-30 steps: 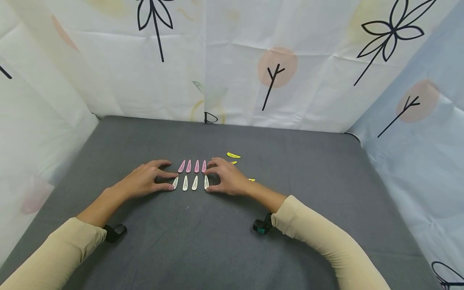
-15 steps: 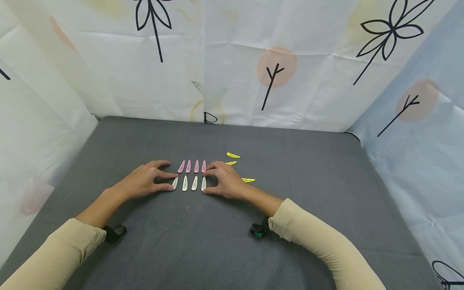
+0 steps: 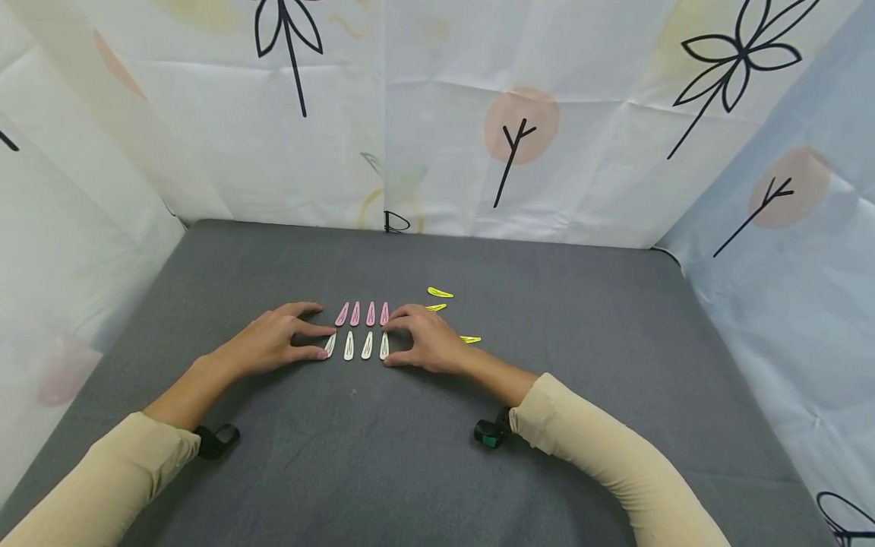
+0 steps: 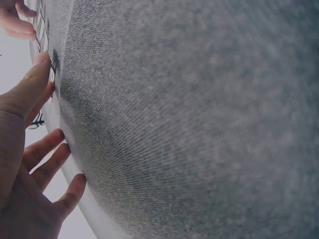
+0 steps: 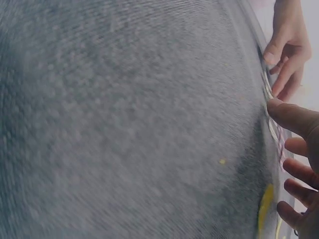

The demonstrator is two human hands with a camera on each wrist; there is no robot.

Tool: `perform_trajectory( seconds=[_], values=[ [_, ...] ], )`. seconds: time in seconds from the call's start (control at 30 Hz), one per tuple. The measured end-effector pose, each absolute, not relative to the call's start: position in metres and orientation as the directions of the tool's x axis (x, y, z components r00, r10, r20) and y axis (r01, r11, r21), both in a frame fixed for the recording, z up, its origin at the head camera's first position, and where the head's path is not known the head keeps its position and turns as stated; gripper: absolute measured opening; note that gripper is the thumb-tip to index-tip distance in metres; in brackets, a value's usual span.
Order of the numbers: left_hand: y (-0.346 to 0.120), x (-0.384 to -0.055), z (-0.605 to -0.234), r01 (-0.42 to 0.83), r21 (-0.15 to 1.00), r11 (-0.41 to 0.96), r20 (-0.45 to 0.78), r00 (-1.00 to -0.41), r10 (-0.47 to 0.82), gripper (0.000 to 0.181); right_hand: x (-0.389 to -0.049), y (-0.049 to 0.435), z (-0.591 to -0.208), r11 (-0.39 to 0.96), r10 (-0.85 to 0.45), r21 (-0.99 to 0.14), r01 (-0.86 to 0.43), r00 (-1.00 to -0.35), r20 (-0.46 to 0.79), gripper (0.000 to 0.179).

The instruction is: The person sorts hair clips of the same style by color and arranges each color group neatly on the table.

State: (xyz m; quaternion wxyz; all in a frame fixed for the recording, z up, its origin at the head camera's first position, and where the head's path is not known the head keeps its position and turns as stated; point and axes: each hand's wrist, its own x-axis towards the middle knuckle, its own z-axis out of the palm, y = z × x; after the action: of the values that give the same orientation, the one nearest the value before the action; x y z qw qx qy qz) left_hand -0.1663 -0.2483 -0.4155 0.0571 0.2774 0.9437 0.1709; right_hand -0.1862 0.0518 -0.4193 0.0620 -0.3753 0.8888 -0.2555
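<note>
Two short rows of snap hair clips lie in the head view: pink hair clips in the back row, white hair clips in the front row. My left hand pinches the leftmost white hair clip end to end between thumb and index finger, its other fingers spread on the cloth. At the row's other end, my right hand pinches the rightmost white hair clip in the same way. Fingertips hide parts of both clips. In the left wrist view the left thumb reaches toward the clips.
Yellow hair clips lie scattered behind and beside the right hand, one partly hidden by it. A grey cloth covers the table. Patterned white curtains enclose its back and sides.
My right hand has slid slightly left and toward me with the rightmost white hair clip, narrowing the gap in the row. The left hand has stayed in place.
</note>
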Motion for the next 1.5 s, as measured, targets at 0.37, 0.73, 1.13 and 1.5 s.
perform_trajectory(
  seconds=[0.37, 0.73, 1.13, 1.5],
  values=[
    [-0.247, -0.165, -0.412, 0.494, 0.388, 0.778, -0.015, -0.841, 0.541, 0.046, -0.190, 0.091, -0.408, 0.540, -0.705, -0.555, -0.633, -0.700, 0.113, 0.045],
    [-0.247, -0.165, -0.411, 0.493, 0.394, 0.776, -0.018, -0.839, 0.543, 0.046, -0.192, 0.155, -0.411, 0.561, -0.661, -0.584, -0.587, -0.742, 0.111, 0.032],
    [-0.248, -0.164, -0.412, 0.488, 0.401, 0.776, -0.023, -0.841, 0.541, 0.046, -0.189, 0.177, -0.420, 0.571, -0.666, -0.538, -0.620, -0.733, 0.138, 0.023],
    [-0.248, -0.163, -0.412, 0.477, 0.399, 0.783, -0.026, -0.848, 0.530, 0.046, -0.195, 0.173, -0.421, 0.623, -0.627, -0.500, -0.602, -0.766, 0.142, 0.017]
  ],
)
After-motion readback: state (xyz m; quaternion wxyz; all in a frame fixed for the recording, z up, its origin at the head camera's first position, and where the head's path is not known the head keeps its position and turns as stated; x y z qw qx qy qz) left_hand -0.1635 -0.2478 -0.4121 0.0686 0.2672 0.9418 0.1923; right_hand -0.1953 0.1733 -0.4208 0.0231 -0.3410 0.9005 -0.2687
